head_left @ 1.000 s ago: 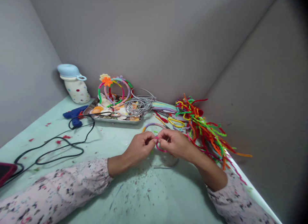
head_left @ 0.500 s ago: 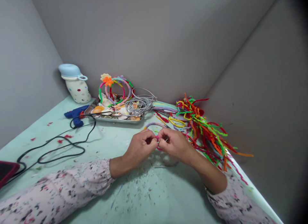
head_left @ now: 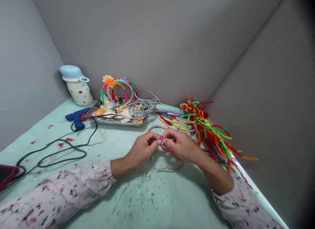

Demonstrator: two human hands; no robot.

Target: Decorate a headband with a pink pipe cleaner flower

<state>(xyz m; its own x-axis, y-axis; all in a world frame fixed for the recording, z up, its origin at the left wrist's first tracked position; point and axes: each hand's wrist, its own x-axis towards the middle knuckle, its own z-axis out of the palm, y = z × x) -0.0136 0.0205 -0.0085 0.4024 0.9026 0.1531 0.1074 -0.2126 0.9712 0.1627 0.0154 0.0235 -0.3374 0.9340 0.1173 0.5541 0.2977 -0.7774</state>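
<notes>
Between my two hands is a bright pink pipe cleaner (head_left: pixel 161 137), bunched into a small knot at the fingertips. My left hand (head_left: pixel 144 147) pinches it from the left with thumb and forefinger. From the right, my right hand (head_left: pixel 180 144) pinches the same piece. A pink length curves down below the fingers, and its ends are partly hidden by the right hand. Just behind the hands lies a ring wrapped in purple and orange (head_left: pixel 157 127), its near side covered by them. A thin grey wire (head_left: pixel 168 171) lies on the table under the right hand.
A metal tray (head_left: pixel 118 123) at the back holds flower pieces, fuzzy wrapped rings (head_left: pixel 133 88) and coiled grey wire (head_left: pixel 145 107). Loose pipe cleaners (head_left: pixel 211 134) pile up at right. Left are a blue glue gun (head_left: pixel 77 114), its black cord (head_left: pixel 86 153), a bottle (head_left: pixel 80 93) and a phone (head_left: pixel 7 175).
Both hands have shifted slightly upward, and the fingertips have changed position around the pink knot, which shows more now. More of the pink curve below is visible.
</notes>
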